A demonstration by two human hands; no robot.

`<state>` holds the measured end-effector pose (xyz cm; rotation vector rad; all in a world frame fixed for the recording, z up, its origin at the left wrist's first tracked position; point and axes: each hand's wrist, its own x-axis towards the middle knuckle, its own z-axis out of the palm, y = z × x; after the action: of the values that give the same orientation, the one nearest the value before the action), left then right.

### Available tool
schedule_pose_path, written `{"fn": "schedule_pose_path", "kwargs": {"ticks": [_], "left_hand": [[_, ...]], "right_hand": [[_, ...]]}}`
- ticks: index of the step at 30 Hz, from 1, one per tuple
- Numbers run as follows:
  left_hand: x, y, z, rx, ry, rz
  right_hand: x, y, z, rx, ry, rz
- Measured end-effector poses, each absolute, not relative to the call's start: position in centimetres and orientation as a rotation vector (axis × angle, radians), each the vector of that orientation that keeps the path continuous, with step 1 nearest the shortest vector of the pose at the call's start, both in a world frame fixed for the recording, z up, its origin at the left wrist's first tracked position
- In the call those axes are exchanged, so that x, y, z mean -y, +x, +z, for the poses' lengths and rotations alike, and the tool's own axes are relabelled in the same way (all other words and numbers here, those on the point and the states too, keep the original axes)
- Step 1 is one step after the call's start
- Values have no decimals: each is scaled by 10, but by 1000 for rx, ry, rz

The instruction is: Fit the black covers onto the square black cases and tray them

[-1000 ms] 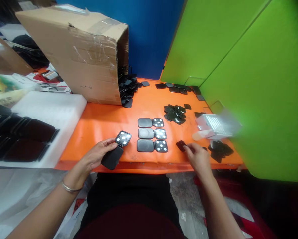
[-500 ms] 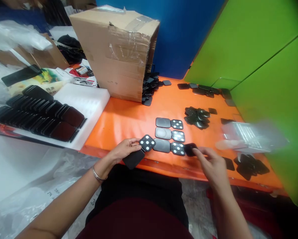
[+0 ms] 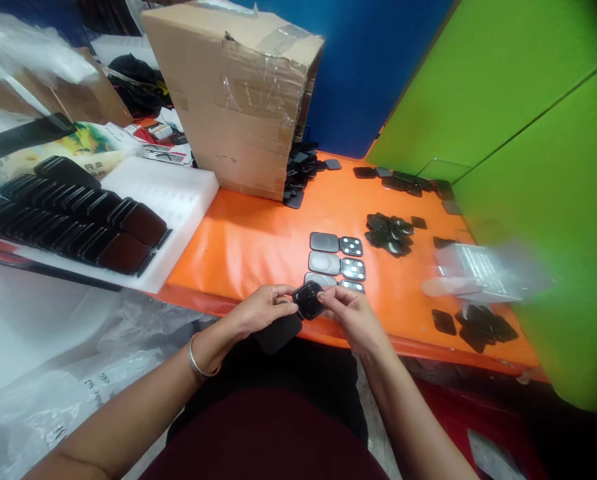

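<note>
Left hand (image 3: pixel 261 313) at the near edge of the orange worktop (image 3: pixel 258 233), forearm slanting in from lower left, wrist bent, fingers curled around an open black folding case (image 3: pixel 284 327), thumb on top. Right hand (image 3: pixel 351 315) opposite, fingertips pinched on a small black pad (image 3: pixel 308 299) pressed over the case's raised flap. Just beyond the knuckles, three more open cases (image 3: pixel 336 261) in a column. Further right, a loose pile of pads (image 3: pixel 391 233).
</note>
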<state>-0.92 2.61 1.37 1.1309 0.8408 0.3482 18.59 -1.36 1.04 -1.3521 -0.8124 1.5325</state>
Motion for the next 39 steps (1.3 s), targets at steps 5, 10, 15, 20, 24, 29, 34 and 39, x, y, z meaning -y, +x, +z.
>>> {"fn": "schedule_pose_path", "kwargs": {"ticks": [5, 10, 15, 20, 24, 29, 34, 39], "left_hand": [[-25, -8, 12, -833, 1100, 346], [-24, -8, 8, -813, 1105, 362], [-22, -8, 8, -805, 1118, 374], [-21, -8, 8, -808, 1119, 389], [-20, -7, 9, -803, 1126, 396], [-17, -4, 11, -870, 1124, 440], [-12, 0, 8, -966, 1089, 488], [-11, 2, 6, -998, 1072, 491]], "right_hand": [[18, 183, 6, 822, -1410, 1496], [20, 183, 4, 847, -1430, 1458], [21, 181, 6, 886, -1437, 1420], [23, 179, 5, 866, -1453, 1378], [23, 177, 5, 914, -1495, 1328], [24, 176, 5, 1046, -1523, 1256], [25, 174, 2, 1224, -1575, 1045], [25, 173, 2, 1274, -1585, 962]]}}
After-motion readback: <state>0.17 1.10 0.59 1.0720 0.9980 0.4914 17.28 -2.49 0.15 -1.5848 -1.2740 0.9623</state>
